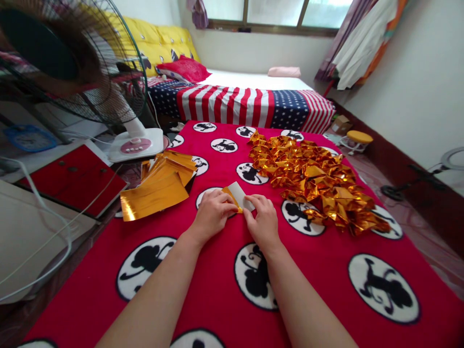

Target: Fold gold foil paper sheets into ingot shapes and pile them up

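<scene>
Between my hands, at the middle of the red cloth, is a sheet of gold foil paper (237, 192), partly folded so that its white back shows beside a gold strip. My left hand (214, 210) pinches its left edge, fingers closed. Thumb and fingers of my right hand (261, 217) grip the right side of the same sheet. To the left lies a loose stack of flat gold foil sheets (155, 193). On the right spreads a large pile of folded gold foil pieces (311, 174), shiny and crumpled-looking.
The red cloth (319, 285) with black-and-white round prints covers the surface under my hands. A standing fan (136, 140) is at the left, with cables nearby. Behind is a bed with a striped, starred cover (235, 104). A yellow-topped stool (358, 137) stands far right.
</scene>
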The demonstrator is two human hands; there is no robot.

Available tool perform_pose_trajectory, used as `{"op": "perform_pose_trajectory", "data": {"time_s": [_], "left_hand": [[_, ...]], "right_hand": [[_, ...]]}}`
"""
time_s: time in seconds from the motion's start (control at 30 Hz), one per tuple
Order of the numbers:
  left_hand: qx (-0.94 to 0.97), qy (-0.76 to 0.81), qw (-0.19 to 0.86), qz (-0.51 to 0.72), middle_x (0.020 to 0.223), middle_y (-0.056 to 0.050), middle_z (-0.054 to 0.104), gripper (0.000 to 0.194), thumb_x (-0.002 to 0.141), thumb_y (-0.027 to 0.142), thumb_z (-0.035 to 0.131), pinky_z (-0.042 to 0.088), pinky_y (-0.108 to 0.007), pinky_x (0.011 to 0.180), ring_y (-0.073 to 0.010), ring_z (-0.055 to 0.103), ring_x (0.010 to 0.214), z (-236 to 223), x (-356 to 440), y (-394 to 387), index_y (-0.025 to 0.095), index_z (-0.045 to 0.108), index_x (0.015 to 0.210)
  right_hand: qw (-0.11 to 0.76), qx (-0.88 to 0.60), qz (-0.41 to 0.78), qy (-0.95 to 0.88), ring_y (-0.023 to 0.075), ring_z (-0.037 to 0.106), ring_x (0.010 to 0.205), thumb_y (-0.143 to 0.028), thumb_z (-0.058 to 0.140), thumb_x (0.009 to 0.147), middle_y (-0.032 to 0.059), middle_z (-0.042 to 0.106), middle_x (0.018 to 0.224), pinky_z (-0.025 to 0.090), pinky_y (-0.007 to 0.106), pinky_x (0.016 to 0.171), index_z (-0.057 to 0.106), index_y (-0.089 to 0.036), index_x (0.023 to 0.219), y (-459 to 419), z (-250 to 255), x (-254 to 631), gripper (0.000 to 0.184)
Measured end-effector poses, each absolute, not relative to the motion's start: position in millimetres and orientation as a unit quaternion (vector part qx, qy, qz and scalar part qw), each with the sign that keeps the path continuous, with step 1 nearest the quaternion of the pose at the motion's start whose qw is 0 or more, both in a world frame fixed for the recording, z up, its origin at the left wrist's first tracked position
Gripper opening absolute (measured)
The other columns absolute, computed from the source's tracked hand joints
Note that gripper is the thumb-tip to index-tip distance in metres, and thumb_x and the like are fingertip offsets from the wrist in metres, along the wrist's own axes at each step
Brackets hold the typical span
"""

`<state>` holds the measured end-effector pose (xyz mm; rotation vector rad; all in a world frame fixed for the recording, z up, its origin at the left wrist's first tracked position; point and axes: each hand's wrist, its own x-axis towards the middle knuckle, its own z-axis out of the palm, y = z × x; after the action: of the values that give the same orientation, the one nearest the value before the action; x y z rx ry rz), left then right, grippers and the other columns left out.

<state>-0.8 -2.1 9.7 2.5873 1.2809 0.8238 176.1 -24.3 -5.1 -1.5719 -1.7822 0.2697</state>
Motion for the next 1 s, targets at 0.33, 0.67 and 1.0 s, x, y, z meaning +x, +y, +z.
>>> {"op": "perform_pose_trajectory", "data": {"time_s": [0.33,0.67,1.0], "left_hand": [[0.809,0.488,0.097,0.314,0.088,-0.002,0.071,0.024,0.078,0.007,0.057,0.045,-0.035,0.082,-0.0193,0.062,0.088,8.1,-0.4,0.3,0.024,0.074,0.075],[0.787,0.508,0.138,0.322,0.088,-0.003,0.065,0.011,0.071,0.028,0.076,0.046,-0.037,0.083,-0.0219,0.059,0.091,3.7,4.3,1.1,0.023,0.071,0.079],[0.779,0.509,0.147,0.334,0.091,-0.003,0.066,0.008,0.071,0.025,0.074,0.047,-0.037,0.086,-0.0214,0.06,0.094,0.8,3.4,2.9,0.023,0.073,0.078]], "right_hand": [[0.409,-0.592,0.19,-0.668,0.0196,0.065,0.09,-0.006,0.046,0.081,0.0031,0.072,0.095,0.046,0.03,0.08,0.072,-0.023,0.093,-24.1,-6.7,180.4,0.033],[0.41,-0.556,0.173,-0.702,0.0216,0.061,0.098,-0.003,0.052,0.076,0.0062,0.067,0.104,0.048,0.037,0.087,0.074,-0.024,0.097,-23.4,-8.0,189.7,0.038],[0.316,-0.531,0.047,-0.785,0.027,0.046,0.118,-0.023,0.07,0.083,0.0008,0.065,0.122,0.035,0.046,0.098,0.077,-0.032,0.081,-24.4,5.9,194.0,0.012]]}}
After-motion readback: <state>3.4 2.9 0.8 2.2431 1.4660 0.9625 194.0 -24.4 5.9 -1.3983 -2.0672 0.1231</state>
